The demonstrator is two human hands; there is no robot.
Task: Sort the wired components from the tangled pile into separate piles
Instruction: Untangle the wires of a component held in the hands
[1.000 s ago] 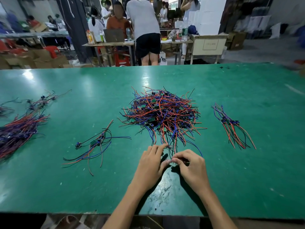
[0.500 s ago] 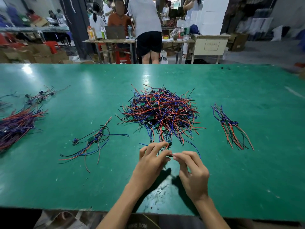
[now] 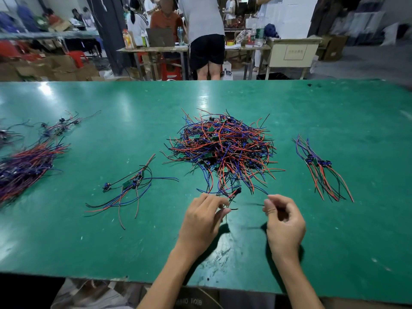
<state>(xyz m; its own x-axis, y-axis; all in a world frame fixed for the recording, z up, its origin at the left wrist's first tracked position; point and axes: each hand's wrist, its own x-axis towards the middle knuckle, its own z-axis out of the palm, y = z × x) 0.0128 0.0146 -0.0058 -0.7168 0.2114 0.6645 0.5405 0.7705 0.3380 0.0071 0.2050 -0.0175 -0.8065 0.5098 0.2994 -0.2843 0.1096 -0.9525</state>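
Note:
A tangled pile (image 3: 223, 150) of red, blue and black wires with small green boards lies in the middle of the green table (image 3: 334, 230). Just in front of it, my left hand (image 3: 202, 221) pinches a wired component (image 3: 234, 194) at the pile's near edge. My right hand (image 3: 284, 221) pinches the end of a thin wire that runs back toward the pile. A small sorted pile (image 3: 127, 188) lies to the left of my hands, another (image 3: 321, 168) to the right.
A large bundle of wires (image 3: 24, 168) and a smaller cluster (image 3: 60, 127) lie at the table's far left. Beyond the far edge stand people at workbenches, with boxes and stools on the floor.
My hands have moved apart: the right hand has drawn to the right with a wire end while the left stays at the component by the pile's near edge.

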